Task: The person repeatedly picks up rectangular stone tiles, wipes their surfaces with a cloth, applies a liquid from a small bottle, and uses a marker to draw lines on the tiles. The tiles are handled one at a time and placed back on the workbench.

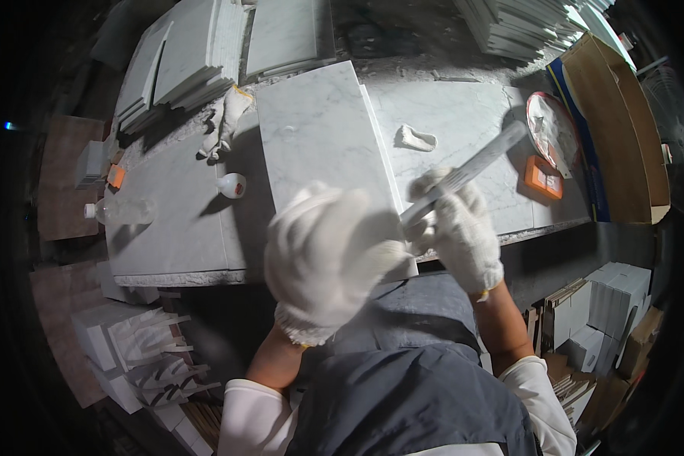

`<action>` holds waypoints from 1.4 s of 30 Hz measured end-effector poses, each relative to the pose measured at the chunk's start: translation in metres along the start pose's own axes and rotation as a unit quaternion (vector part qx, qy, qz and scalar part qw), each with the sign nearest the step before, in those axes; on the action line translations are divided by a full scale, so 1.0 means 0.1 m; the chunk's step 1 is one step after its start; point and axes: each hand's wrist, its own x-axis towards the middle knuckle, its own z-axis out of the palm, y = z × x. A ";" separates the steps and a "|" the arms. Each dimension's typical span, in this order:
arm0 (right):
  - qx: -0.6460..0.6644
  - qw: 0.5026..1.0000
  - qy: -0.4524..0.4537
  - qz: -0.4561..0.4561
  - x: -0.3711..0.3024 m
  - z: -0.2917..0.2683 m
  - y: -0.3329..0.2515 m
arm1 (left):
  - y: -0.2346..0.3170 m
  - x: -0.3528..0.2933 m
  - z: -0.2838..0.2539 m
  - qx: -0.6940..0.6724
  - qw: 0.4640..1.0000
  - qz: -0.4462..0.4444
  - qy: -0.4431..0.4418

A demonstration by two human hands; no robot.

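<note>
My left hand (323, 254) lies spread flat on the near end of the marble tile (323, 144), which rests on the bench (175, 228). My right hand (456, 228) is clenched around a scraper (471, 171) at the tile's right edge. I'd judge the tile heavy, stiff, slick and chip-prone: hold it by the long edges.

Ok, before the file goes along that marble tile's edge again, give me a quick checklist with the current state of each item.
1. Left hand steadying the marble tile: ok, gloved palm lies on its near end.
2. Right hand gripping the flat file: ok.
3. File meeting the tile's right edge: cannot tell, the hands hide the contact.
4. Tile lying flat on the bench: ok.
5. Small white bottle clear of the tile: ok, apart on the left.
</note>
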 end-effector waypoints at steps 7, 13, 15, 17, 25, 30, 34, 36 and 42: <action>0.005 0.997 -0.055 0.052 -0.04 0.08 0.07 | 0.03 -0.10 0.12 0.092 0.992 0.019 -0.084; -0.096 0.992 -0.054 0.058 -0.06 0.08 -0.08 | 0.03 -0.09 0.07 0.097 0.989 0.005 -0.110; -0.109 0.993 -0.031 -0.045 -0.02 0.16 -0.06 | 0.06 -0.06 0.05 0.120 0.984 -0.009 -0.132; -0.110 0.990 -0.022 -0.083 -0.02 0.18 -0.08 | 0.06 -0.03 0.02 0.026 0.989 -0.011 -0.147; -0.069 0.997 -0.021 0.016 -0.07 0.16 -0.08 | 0.02 0.04 -0.05 -0.115 0.985 -0.020 -0.131; -0.057 0.995 -0.019 0.076 -0.02 0.15 -0.03 | 0.01 0.08 -0.09 -0.129 0.978 -0.048 -0.156; -0.086 0.995 -0.049 0.018 0.08 0.14 -0.03 | -0.07 0.12 -0.12 -0.150 0.970 -0.080 -0.172; -0.024 0.998 -0.034 -0.052 0.17 0.15 -0.05 | -0.16 0.13 -0.14 -0.157 0.965 -0.097 -0.188; 0.077 0.989 0.016 -0.127 0.63 0.04 -0.24 | -0.30 0.08 -0.17 -0.320 0.890 -0.297 -0.133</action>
